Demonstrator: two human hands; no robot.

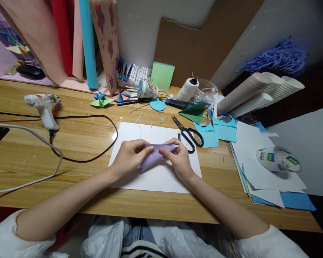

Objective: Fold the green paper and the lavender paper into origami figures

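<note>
Purple paper (151, 159), folded, held between both hands over the middle of the white sheet (156, 181). Left hand (131, 157) grasping its left side, thumb on top, fingers behind; right hand (179, 159) pinching the right end, same grip. Neither released. Layers look stacked; fold count can't be told.

Handling, judged: line up edges before pressing, keep both thumbs close to the fold, run pressure from the centre outward. Light pinch, else the thin paper wrinkles or layers slip. Pressing it flat on the sheet would give a crisper crease than mid-air. Scissors (187, 132) lie near the right hand, blades pointing away, slightly apart; mind the handles with that wrist.

Surface: wooden table (226, 172), light grain, scattered blue scraps. Glue gun (44, 111) and looped black cable (97, 157) at left; blue offcuts (209, 138), paper stack (258, 175) and tape roll (266, 159) at right. Far side: markers (138, 74), green card (162, 75), thread spool (187, 91).

Room: pale wall (137, 28), brown cardboard (185, 50) leaning, blue roll (88, 46) upright, blue yarn (277, 59) above white tubes (243, 92).
</note>
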